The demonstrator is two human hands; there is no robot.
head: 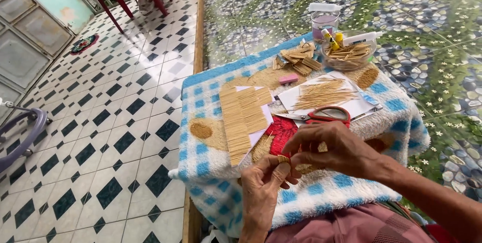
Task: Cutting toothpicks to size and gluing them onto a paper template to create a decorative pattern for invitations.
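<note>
— Nearest?
— Lap, pink cloth. Beyond it, towel in blue checks over a small table.
— Hands?
— Left hand pinches a short stick bundle in closed fingers, near edge. Right hand touches the bundle's top, fingers curled narrow.
— Around them?
— Stick mat left. Paper with loose sticks, red scissors far right. Bowl, jar farthest.

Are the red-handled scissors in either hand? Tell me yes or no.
No: the scissors lie on the white paper, while the left hand and right hand pinch small sticks.
</note>
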